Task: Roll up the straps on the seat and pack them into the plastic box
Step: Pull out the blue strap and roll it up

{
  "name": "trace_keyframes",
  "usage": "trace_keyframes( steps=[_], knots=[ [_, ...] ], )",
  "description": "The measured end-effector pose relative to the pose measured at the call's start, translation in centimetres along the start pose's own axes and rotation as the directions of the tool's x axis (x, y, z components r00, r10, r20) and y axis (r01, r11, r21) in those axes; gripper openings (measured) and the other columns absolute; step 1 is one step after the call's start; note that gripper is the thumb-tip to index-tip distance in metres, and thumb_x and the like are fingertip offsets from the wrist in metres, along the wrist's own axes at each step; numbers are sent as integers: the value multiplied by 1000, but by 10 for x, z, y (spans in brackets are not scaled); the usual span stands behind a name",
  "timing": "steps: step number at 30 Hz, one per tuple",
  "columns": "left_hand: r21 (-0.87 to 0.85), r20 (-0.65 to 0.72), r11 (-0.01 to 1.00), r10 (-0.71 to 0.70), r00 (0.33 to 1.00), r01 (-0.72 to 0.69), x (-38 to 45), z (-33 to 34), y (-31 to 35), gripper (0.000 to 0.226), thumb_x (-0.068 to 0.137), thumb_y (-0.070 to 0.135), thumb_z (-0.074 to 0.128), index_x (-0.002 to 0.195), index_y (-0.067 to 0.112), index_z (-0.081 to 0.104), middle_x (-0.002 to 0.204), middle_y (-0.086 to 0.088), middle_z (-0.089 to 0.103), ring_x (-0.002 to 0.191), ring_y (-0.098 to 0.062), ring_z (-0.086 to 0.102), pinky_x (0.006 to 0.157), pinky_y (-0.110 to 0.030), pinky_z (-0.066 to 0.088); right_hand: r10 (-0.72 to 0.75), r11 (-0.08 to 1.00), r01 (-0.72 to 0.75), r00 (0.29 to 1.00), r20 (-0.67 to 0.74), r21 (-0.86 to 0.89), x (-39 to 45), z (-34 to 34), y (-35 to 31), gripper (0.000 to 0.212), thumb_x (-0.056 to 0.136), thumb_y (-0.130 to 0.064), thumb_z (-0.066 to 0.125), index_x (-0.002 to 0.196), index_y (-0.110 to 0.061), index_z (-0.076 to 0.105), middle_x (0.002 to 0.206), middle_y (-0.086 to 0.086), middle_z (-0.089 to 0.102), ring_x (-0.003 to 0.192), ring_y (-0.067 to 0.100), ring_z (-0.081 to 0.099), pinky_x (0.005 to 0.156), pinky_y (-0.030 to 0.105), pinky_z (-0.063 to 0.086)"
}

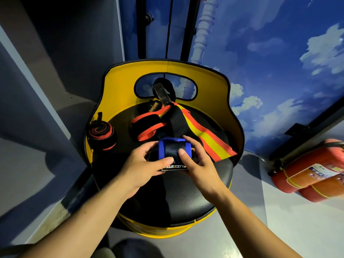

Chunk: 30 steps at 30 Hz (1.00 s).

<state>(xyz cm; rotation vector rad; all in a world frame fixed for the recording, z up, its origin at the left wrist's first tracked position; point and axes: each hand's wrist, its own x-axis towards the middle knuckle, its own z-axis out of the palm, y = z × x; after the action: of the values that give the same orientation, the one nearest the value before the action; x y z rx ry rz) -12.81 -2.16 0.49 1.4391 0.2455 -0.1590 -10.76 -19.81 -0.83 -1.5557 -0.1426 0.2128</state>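
Both hands [141, 164] grip blue-edged strap roll [172, 148]; label [174, 167] half hidden.

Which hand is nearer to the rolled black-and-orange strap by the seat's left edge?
Left. The left hand grips the blue-edged roll just right of the rolled black-and-orange strap; the right hand holds the roll's far side.

The black seat [178, 198] with a yellow back [212, 84] carries a loosely coiled black-orange strap [149, 125], a flat red-yellow strap [210, 135] and black straps [163, 94], with a rolled strap [102, 134] on its left edge.
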Motion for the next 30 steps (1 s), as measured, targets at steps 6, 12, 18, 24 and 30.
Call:
trace_keyframes(
  steps=[6,12,18,24,30],
  knots=[
    [22,18,1000,18,1000,-18,2,0,-5,50,83,7,79,128,25,64,121,1,69,101,-12,72,79,-33,62,-57,995,56,998,-19,-79,0,0,-3,52,93,-8,68,141,-18,51,116,-2,70,103,7,69,84,20,53],
    [35,-13,998,61,998,-60,5,-3,-4,57,80,5,81,124,35,63,123,8,66,109,-10,68,88,-33,59,-14,998,14,1000,-4,-54,0,-1,-8,67,90,-16,72,149,-31,42,127,-7,64,114,8,65,95,26,52],
    [274,38,934,225,974,-227,6,-6,-5,68,69,3,87,120,40,60,123,16,64,117,3,58,100,-17,43,374,920,-379,925,66,101,7,-9,-22,80,76,-66,70,143,-28,48,129,1,67,103,29,72,78,39,58],
    [331,114,884,310,944,-330,4,-3,-10,86,71,-3,83,134,41,44,135,17,51,124,-8,56,110,-37,45,348,897,-367,930,116,247,7,-11,-24,39,87,-36,70,117,-12,69,109,11,73,101,22,70,83,40,59],
    [-45,130,997,-57,990,64,7,-6,-4,90,66,31,83,144,45,41,142,7,55,119,-20,64,103,-49,49,209,937,-211,977,39,279,8,-11,-18,46,83,-26,79,123,-13,60,113,9,72,103,23,70,80,38,57]
  ],
)
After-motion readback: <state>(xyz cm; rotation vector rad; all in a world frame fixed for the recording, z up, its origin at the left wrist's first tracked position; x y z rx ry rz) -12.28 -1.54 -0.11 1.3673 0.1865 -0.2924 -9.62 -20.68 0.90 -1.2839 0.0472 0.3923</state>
